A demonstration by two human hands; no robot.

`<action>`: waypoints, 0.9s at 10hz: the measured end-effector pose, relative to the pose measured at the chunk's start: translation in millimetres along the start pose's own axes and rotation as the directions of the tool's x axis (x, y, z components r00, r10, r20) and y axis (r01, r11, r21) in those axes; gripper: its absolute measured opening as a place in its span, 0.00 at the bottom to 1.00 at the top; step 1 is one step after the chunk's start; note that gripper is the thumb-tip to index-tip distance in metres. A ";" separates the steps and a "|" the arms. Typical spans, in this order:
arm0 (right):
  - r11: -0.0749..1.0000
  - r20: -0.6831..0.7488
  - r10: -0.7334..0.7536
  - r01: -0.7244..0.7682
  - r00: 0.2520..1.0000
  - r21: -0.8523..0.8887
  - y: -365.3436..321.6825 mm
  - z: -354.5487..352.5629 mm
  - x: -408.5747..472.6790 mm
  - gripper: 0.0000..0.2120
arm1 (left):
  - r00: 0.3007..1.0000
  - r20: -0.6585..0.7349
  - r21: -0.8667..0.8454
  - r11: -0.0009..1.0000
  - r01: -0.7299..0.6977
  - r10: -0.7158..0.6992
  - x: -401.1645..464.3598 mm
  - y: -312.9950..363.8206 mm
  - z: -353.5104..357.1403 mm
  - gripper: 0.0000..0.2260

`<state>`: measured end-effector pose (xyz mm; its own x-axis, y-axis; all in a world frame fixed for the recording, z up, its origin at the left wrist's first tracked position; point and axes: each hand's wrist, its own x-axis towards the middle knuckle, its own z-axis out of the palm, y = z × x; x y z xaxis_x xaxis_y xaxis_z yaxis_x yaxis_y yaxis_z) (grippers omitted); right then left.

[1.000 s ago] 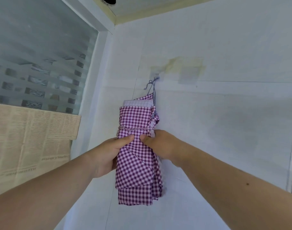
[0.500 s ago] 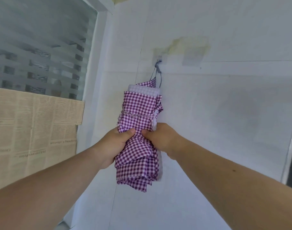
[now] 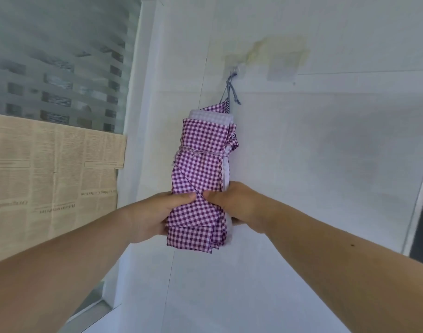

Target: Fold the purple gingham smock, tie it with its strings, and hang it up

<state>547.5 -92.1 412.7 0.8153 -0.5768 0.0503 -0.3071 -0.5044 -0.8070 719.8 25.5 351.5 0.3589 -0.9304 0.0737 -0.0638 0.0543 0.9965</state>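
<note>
The purple gingham smock [image 3: 201, 169] is folded into a narrow upright bundle against the white wall. Its own string [image 3: 201, 151] is wrapped around the upper part. A thin loop of string [image 3: 231, 90] runs from the bundle's top up to a small wall hook [image 3: 235, 69]. My left hand [image 3: 155, 213] grips the lower part of the bundle from the left, thumb on the front. My right hand [image 3: 232, 204] grips it from the right at the same height, thumb on the front. The fingers of both hands are hidden behind the cloth.
A frosted window [image 3: 61, 61] fills the upper left, with newspaper [image 3: 51, 174] taped over its lower part. A yellowish stain and a square patch [image 3: 282, 66] mark the wall beside the hook. A dark door edge [image 3: 422, 212] stands at the far right.
Both hands have slid down the bundle toward its bottom end. The lower folds, bunched half a second ago, now lie flatter. The bundle still hangs from the hook.
</note>
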 end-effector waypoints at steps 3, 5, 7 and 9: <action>0.998 -0.104 -0.043 0.038 0.994 -0.051 13.8 9.7 0.5 0.14 | 0.997 -0.050 -0.009 0.998 -0.061 0.061 -7.2 -9.4 7.1 0.24; 0.997 -0.130 -0.072 0.068 0.989 -0.031 13.0 13.5 1.1 0.19 | 0.993 -0.080 -0.009 0.996 -0.088 0.087 -11.2 -13.6 2.9 0.22; 1.000 -0.137 0.015 -0.015 0.991 -0.005 19.5 20.8 -11.9 0.31 | 0.991 -0.136 0.149 0.989 0.000 0.021 -19.2 -5.1 9.0 0.25; 0.997 -0.225 0.046 -0.059 0.973 -0.050 24.6 -2.9 -39.1 0.35 | 0.948 -0.300 0.323 0.946 0.001 0.101 -25.1 11.4 11.1 0.43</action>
